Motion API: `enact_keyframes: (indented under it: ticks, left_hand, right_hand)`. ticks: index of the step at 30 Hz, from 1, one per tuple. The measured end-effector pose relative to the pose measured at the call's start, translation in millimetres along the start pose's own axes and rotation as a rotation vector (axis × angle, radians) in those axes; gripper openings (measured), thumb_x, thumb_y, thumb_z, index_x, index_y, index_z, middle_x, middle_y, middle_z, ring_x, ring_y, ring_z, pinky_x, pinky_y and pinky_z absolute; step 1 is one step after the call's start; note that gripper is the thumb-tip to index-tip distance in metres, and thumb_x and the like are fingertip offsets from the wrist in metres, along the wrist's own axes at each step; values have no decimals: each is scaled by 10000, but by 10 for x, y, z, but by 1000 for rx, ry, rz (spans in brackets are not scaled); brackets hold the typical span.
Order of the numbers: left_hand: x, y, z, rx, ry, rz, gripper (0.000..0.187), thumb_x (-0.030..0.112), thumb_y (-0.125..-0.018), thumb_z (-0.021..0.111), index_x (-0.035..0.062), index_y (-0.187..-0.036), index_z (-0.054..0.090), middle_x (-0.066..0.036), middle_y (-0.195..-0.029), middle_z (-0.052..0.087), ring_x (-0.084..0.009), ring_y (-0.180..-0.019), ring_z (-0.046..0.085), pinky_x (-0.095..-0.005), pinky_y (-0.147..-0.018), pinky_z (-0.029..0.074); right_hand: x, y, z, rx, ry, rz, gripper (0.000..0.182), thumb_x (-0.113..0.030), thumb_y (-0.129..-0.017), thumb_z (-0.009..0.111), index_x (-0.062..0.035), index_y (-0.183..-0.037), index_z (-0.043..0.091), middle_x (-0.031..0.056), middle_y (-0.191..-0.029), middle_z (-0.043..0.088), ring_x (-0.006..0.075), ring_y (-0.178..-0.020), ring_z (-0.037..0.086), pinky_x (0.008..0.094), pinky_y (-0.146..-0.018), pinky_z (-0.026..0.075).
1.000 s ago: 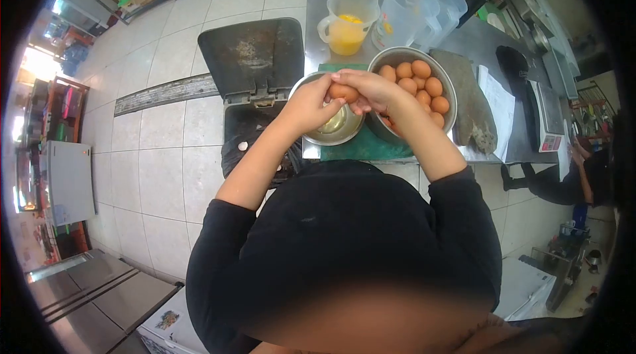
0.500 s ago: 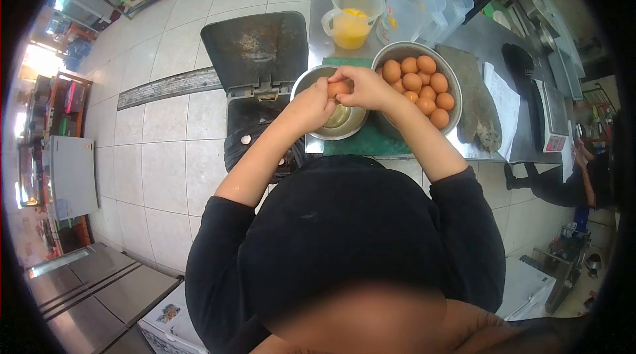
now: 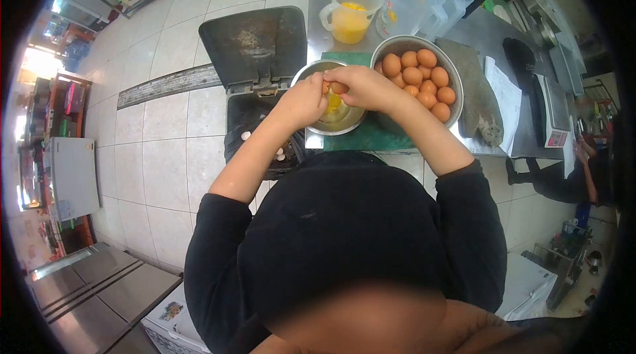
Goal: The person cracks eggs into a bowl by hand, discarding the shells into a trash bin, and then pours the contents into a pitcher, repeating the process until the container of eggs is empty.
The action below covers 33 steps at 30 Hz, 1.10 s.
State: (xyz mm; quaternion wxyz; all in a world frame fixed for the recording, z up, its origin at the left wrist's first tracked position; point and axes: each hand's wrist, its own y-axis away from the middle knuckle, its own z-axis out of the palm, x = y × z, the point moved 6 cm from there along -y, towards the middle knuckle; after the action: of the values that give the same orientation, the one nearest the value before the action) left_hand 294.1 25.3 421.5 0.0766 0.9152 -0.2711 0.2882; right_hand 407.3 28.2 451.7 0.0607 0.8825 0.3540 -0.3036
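Observation:
My left hand point(image 3: 305, 101) and my right hand point(image 3: 366, 87) meet over a metal bowl point(image 3: 339, 131), both closed on a cracked brown egg point(image 3: 338, 87). Its shell is parted, and a yellow yolk point(image 3: 333, 102) shows just below my fingers, over the clear egg white in the bowl. My fingers hide part of the shell. To the right of my right hand, a larger metal bowl point(image 3: 457, 74) holds several whole brown eggs point(image 3: 412, 75). Under the bowls lies a green cutting board point(image 3: 381, 134).
Behind the bowls stand a plastic jug point(image 3: 351, 19) with yellow egg and clear plastic jugs point(image 3: 404, 9). An open black bin point(image 3: 255, 125) with eggshells is at the left. Right are a grey cloth point(image 3: 474, 89), paper point(image 3: 501, 102) and a scale point(image 3: 553, 112). Another person point(image 3: 570, 178) is far right.
The egg, whole-looking between my hands before, is now split open. Its yolk has come out below my fingers over the bowl.

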Motion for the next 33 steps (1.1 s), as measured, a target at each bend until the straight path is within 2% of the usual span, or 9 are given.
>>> enact_keyframes:
  ticks: [5, 8, 10, 14, 16, 20, 22, 27, 33]
  left_hand:
    - [-79, -7, -37, 11, -51, -1, 310, 100, -773, 442, -19, -1056, 400, -225, -931, 554, -380, -873, 556, -453, -765, 437]
    - [-166, 5, -77, 178, 390, 56, 377, 199, -817, 489, -13, -1121, 425, -184, -958, 576, -296, -833, 582, -382, -668, 455]
    - [-195, 85, -17, 107, 1426, -245, 414, 304, -847, 517, 56, -1169, 438, -87, -967, 577, -169, -771, 560, -265, -562, 414]
    - [-525, 410, -93, 131, 1573, -194, 461, 377, -844, 537, 101, -1197, 429, -46, -978, 559, -97, -691, 497, -187, -515, 348]
    - [-796, 745, -207, 27, 1415, -186, 541, 369, -839, 542, 90, -1273, 380, -81, -1062, 546, -142, -803, 532, -227, -615, 420]
    - [-1091, 1212, -90, 15, 751, -477, 700, 411, -812, 561, 89, -1365, 277, -186, -1272, 433, -313, -1107, 470, -399, -879, 411]
    - [-1412, 1448, -34, -82, -439, -884, 826, 462, -783, 572, 101, -1410, 175, -248, -1404, 234, -453, -1290, 202, -552, -1026, 192]
    - [-1453, 1230, 3, 58, -18, -714, 787, 481, -790, 549, 182, -1417, 180, -222, -1450, 134, -483, -1312, 88, -571, -1038, 124]
    - [-1349, 1152, -100, 110, 61, -641, 708, 415, -817, 545, 153, -1400, 242, -244, -1440, 149, -466, -1317, 95, -522, -1058, 115]
  right_hand:
    - [-223, -4, -95, 221, 262, -241, 405, -47, -684, 617, -89, -1083, 562, 92, -1043, 602, 276, -907, 579, 348, -776, 473]
    - [-325, -136, -123, 183, 111, -91, 472, -78, -700, 640, -117, -1156, 528, 94, -1136, 568, 281, -1017, 543, 352, -855, 448]
    - [-397, -220, -97, 148, -9, -3, 515, -104, -715, 656, -130, -1205, 502, 98, -1199, 542, 286, -1079, 519, 352, -901, 431]
    - [-667, -153, -535, 388, 79, -243, 544, -133, -687, 703, -114, -1192, 501, 97, -1170, 547, 281, -1072, 521, 352, -909, 427]
    - [-472, 37, -946, 505, 97, -150, 430, -126, -717, 674, -92, -1126, 547, 109, -1118, 569, 278, -1032, 542, 341, -884, 437]
    - [454, 446, -728, -115, 261, 422, 268, -140, -743, 615, -59, -998, 599, 137, -978, 596, 292, -904, 576, 352, -767, 465]
    - [636, 706, -445, -77, 178, 653, 241, -171, -748, 597, -56, -959, 607, 151, -912, 601, 298, -878, 582, 369, -726, 470]
    - [1125, 766, 218, -455, 598, 541, 247, -207, -777, 536, -42, -941, 617, 160, -827, 611, 293, -789, 607, 394, -657, 477]
    - [707, 734, -305, -290, 352, 456, 281, -112, -715, 551, -46, -983, 602, 157, -903, 627, 273, -852, 610, 354, -743, 495]
